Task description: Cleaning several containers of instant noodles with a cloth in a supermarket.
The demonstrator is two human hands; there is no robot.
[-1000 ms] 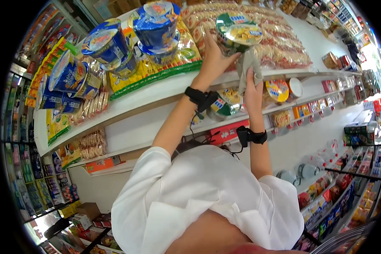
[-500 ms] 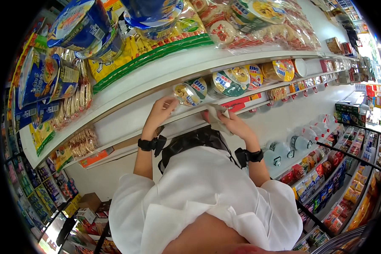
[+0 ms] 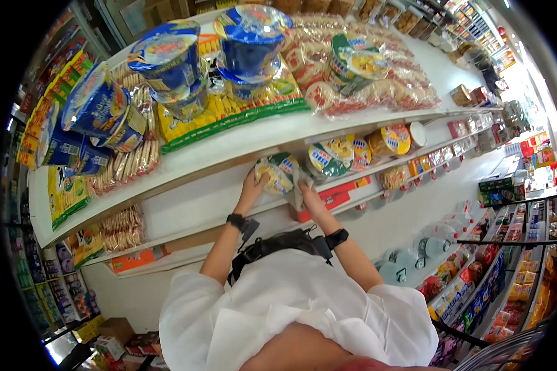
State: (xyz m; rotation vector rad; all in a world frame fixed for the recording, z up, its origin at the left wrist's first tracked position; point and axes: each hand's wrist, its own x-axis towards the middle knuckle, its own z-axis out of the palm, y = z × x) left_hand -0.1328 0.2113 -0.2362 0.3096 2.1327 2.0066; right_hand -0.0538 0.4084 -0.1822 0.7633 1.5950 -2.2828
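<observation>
A green and white instant noodle cup (image 3: pixel 277 174) lies tilted on the second shelf, its lid facing me. My left hand (image 3: pixel 251 188) is closed on the cup's left side. A greyish cloth (image 3: pixel 297 193) is bunched in my right hand (image 3: pixel 309 196), which presses it against the cup's right side. Just right of it stands another green noodle cup (image 3: pixel 328 158), with a yellow-lidded cup (image 3: pixel 390 141) farther along the same shelf.
On the top shelf (image 3: pixel 229 127) stand stacked blue noodle cups (image 3: pixel 247 49), a yellow packet with a green edge (image 3: pixel 229 117), and bagged round biscuits (image 3: pixel 377 102). Below hangs a red and white box (image 3: pixel 337 196). Large water bottles (image 3: pixel 408 260) and snack racks (image 3: pixel 495 272) are at right.
Both hands have reached forward to the noodle cup. My left hand has closed on it, and the cloth in my right hand now touches it. The view has tilted to show more of the top shelf.
</observation>
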